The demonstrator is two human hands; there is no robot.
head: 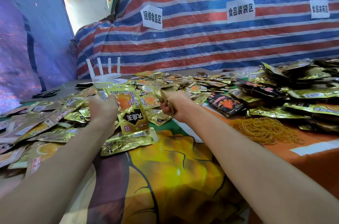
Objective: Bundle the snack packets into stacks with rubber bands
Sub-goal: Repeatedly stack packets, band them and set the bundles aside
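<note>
A wide heap of loose gold snack packets (pixel 60 113) covers the table's left and middle. My left hand (pixel 102 108) grips a small stack of gold packets (pixel 128 102) held upright above the heap, their printed fronts facing me. My right hand (pixel 174 106) pinches a single gold packet (pixel 161 93) by its edge, just to the right of that stack. A pile of tan rubber bands (pixel 262 129) lies on the orange cloth to the right of my right forearm.
Bundled stacks of gold and black packets (pixel 293 91) are piled at the right. A white router (pixel 105 75) with antennas and black scissors (pixel 46 93) sit at the back left. A striped tarp wall (pixel 201 43) with paper signs closes off the far side.
</note>
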